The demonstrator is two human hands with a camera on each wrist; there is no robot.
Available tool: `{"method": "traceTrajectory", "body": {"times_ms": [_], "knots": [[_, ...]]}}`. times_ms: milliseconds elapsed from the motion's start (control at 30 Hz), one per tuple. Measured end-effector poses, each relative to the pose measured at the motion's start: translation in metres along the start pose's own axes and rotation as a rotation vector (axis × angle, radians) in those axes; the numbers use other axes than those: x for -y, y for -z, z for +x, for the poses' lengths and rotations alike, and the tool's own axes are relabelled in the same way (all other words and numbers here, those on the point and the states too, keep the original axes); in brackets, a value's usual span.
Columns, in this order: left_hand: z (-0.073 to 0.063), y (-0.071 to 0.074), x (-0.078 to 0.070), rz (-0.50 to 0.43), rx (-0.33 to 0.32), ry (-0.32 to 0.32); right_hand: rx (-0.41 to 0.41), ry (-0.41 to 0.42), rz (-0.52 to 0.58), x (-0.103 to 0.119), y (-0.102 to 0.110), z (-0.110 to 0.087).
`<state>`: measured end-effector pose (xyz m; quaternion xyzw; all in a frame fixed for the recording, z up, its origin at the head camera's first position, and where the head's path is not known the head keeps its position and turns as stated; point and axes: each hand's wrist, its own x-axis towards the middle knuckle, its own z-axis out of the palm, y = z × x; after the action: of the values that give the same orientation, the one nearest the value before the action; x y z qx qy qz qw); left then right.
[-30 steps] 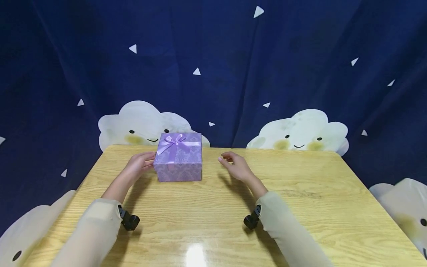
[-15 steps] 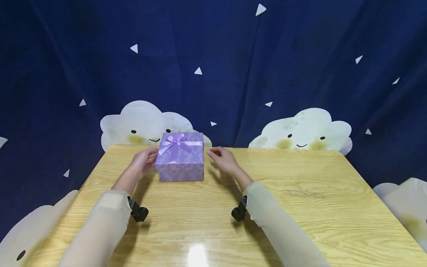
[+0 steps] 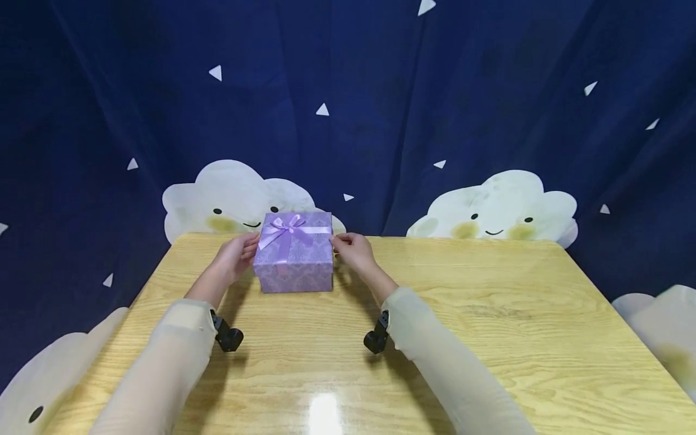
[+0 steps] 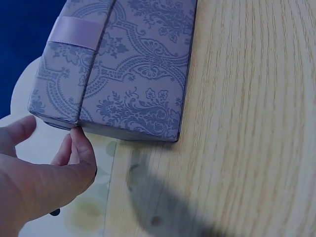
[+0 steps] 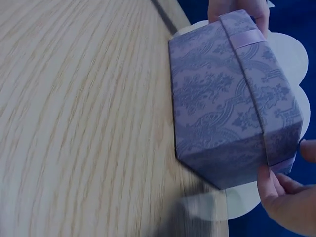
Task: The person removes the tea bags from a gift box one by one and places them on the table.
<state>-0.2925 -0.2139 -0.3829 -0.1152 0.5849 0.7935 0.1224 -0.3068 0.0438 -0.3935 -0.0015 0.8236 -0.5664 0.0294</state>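
A purple damask-patterned gift box (image 3: 296, 279) stands at the table's far edge. Its lid (image 3: 301, 251) carries a lilac ribbon with a bow (image 3: 288, 225). In the left wrist view, my left hand (image 4: 44, 177) touches the lower rim of the lid at one side with its fingertips; the thumb lies close to the lid's corner. At the opposite side, my right hand (image 5: 291, 202) has its fingertips at the lid's rim, with the thumb near its upper edge. The lid sits on the box base. Whether the right thumb touches it is hard to tell.
The wooden table (image 3: 489, 314) extends toward me and to the right. Behind it hangs a dark blue curtain (image 3: 370, 121) with white triangles and smiling clouds. A black wrist camera (image 3: 228, 338) is strapped to each sleeve.
My right hand has moved left from apart to the lid's right side. The left hand has shifted slightly right and stays at the left side. The box stays on the table.
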Motion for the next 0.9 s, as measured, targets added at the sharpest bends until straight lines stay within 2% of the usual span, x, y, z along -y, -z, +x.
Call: {"method": "traceTrajectory", "body": {"times_ms": [100,233,333,433,700,767,900], "knots": [[-0.002,0.0,-0.001,-0.002,-0.012,-0.004,0.013,-0.088,0.155,0.003,-0.004,0.002],[-0.002,-0.001,-0.001,0.044,-0.05,0.003,0.057,-0.193,0.269,0.005,-0.006,0.006],[-0.001,-0.003,0.001,0.147,-0.066,0.005,0.064,-0.235,0.306,0.006,-0.005,0.008],[0.002,-0.006,0.002,0.224,-0.056,0.0,0.054,-0.261,0.344,0.006,-0.001,0.009],[-0.001,-0.01,0.007,0.237,-0.099,0.031,0.091,-0.323,0.409,0.002,0.011,0.003],[-0.003,-0.011,0.009,0.236,-0.107,0.024,0.095,-0.328,0.411,0.001,0.014,0.0],[-0.009,-0.018,0.013,0.308,-0.137,-0.026,0.106,-0.317,0.397,-0.002,0.02,-0.008]]}}
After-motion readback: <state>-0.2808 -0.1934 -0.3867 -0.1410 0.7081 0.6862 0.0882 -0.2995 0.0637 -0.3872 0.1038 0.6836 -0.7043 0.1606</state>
